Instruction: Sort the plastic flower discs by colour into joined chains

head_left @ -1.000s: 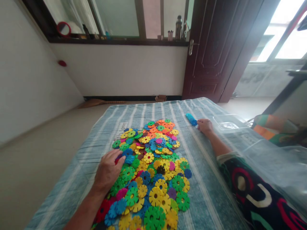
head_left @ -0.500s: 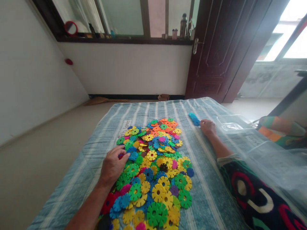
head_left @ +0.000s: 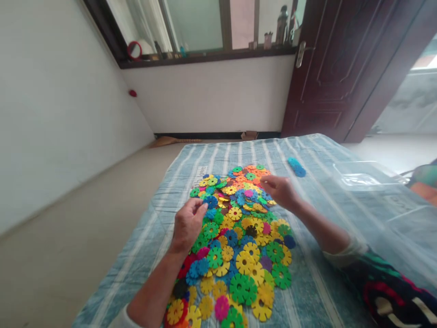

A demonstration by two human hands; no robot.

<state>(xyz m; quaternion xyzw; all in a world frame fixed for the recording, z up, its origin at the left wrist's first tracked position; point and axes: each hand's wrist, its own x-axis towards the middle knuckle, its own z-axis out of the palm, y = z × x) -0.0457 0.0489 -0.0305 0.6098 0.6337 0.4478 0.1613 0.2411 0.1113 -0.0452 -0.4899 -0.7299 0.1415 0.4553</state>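
Observation:
A heap of notched plastic flower discs [head_left: 235, 213] in many colours lies on the striped cloth. At its left edge my left hand [head_left: 188, 224] is closed, thumb and fingers pinching a blue disc [head_left: 210, 202] just above the pile. Over the orange discs [head_left: 244, 181] at the far end hovers my right hand [head_left: 282, 192], slightly blurred. Its fingers are drawn together and nothing shows between them. To the right of the heap, apart from both hands, lies a short row of joined blue discs [head_left: 296, 167].
A clear plastic box [head_left: 368, 175] stands on the right of the striped cloth [head_left: 164, 196], with another clear plastic piece [head_left: 413, 223] nearer me. Beyond the far edge are a dark red door [head_left: 327, 68], a white wall [head_left: 211, 95] and a broom [head_left: 170, 140] on the floor.
My right hand has left the row of blue discs and moved left to the heap. My left hand now has a blue disc at its fingertips. The camera view has swung left.

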